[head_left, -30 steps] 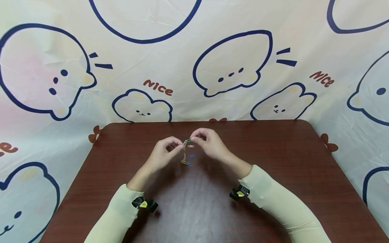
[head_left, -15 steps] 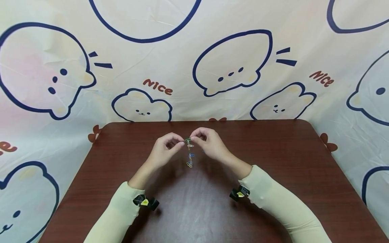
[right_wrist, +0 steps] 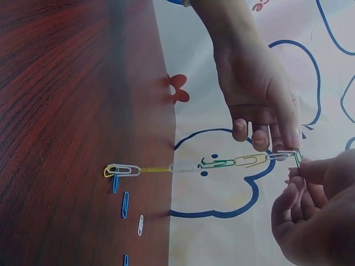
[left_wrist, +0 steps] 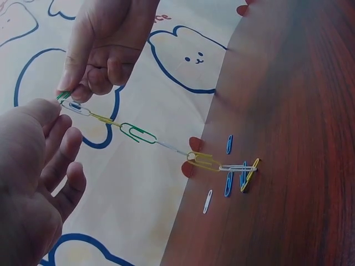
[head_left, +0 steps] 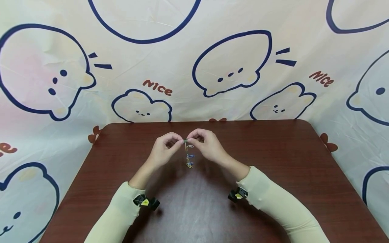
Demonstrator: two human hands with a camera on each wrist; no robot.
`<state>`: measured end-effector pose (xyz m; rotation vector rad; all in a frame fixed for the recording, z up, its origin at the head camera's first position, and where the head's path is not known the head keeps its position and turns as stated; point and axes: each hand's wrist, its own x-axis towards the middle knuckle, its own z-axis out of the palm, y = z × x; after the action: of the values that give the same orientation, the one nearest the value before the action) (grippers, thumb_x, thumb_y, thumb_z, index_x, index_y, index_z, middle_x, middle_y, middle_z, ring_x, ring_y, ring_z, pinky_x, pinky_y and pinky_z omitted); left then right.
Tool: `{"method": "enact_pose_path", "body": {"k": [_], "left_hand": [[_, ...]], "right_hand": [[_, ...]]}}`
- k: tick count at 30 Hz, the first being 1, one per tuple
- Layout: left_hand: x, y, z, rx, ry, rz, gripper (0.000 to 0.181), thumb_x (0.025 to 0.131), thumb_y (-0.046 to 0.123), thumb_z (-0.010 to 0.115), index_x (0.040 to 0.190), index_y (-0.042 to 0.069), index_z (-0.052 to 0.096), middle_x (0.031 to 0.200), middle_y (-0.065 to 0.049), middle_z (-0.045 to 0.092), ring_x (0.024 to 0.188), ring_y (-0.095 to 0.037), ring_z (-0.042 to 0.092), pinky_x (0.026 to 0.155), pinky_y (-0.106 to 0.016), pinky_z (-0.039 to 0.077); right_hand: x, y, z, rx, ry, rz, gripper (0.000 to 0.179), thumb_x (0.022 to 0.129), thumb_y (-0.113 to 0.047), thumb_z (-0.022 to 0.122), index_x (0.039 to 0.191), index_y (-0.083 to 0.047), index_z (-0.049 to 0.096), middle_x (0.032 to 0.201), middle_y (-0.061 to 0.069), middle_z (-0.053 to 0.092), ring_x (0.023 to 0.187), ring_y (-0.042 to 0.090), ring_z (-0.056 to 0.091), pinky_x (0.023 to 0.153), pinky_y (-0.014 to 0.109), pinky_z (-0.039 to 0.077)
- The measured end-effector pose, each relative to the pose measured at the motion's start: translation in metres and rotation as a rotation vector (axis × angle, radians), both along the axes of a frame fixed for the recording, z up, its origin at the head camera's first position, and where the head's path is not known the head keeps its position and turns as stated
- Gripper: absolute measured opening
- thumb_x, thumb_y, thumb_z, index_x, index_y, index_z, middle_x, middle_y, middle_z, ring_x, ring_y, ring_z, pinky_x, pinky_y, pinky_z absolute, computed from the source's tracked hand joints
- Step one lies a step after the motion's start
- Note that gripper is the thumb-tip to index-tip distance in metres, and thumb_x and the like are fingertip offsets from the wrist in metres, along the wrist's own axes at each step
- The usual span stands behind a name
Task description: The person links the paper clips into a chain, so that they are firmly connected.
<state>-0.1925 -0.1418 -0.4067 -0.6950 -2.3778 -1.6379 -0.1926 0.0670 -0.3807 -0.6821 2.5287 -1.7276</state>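
Observation:
My left hand (head_left: 165, 146) and right hand (head_left: 209, 145) meet fingertip to fingertip over the table, both pinching the green paper clip (right_wrist: 298, 158) at the top of a chain. From it hang linked paper clips: a white clip (left_wrist: 76, 108), a yellow clip (left_wrist: 103, 118), another green clip (left_wrist: 138, 133), then more white and yellow ones. The lowest yellow clip (left_wrist: 251, 175) reaches down to the tabletop beside loose clips. Thumb and fingertips partly cover the top green clip.
Loose blue paper clips (right_wrist: 125, 205) and a loose white paper clip (right_wrist: 140, 225) lie on the dark brown table (head_left: 194, 209) below the hands. Behind the table's far edge hangs a cartoon-printed cloth (head_left: 182, 67). Each sleeve carries a black wrist camera (head_left: 238, 194).
My left hand has let go of the chain's upper links and shifted right to the top green clip. The chain swung right and now hangs straight. My right hand has edged left.

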Motion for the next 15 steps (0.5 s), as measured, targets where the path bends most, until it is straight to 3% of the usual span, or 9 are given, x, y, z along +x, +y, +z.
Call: {"method": "enact_pose_path", "body": {"k": [8, 15], "left_hand": [[0.000, -0.004, -0.001, 0.004, 0.009, 0.014, 0.003, 0.097, 0.007, 0.069, 0.098, 0.004, 0.071, 0.085, -0.004, 0.066, 0.070, -0.018, 0.055, 0.062, -0.027, 0.048], [0.004, -0.013, 0.000, -0.019, -0.040, 0.038, 0.006, 0.097, 0.006, 0.070, 0.101, 0.002, 0.071, 0.087, -0.011, 0.067, 0.071, -0.019, 0.054, 0.062, -0.028, 0.047]], "right_hand": [[-0.003, 0.002, -0.003, -0.018, 0.002, 0.024, 0.010, 0.096, -0.012, 0.072, 0.104, -0.006, 0.073, 0.093, 0.004, 0.072, 0.077, 0.023, 0.062, 0.069, 0.028, 0.054], [-0.006, 0.013, -0.009, -0.010, -0.007, -0.004, 0.014, 0.097, -0.015, 0.072, 0.106, -0.005, 0.073, 0.092, 0.004, 0.071, 0.076, 0.020, 0.060, 0.066, 0.028, 0.051]]}}
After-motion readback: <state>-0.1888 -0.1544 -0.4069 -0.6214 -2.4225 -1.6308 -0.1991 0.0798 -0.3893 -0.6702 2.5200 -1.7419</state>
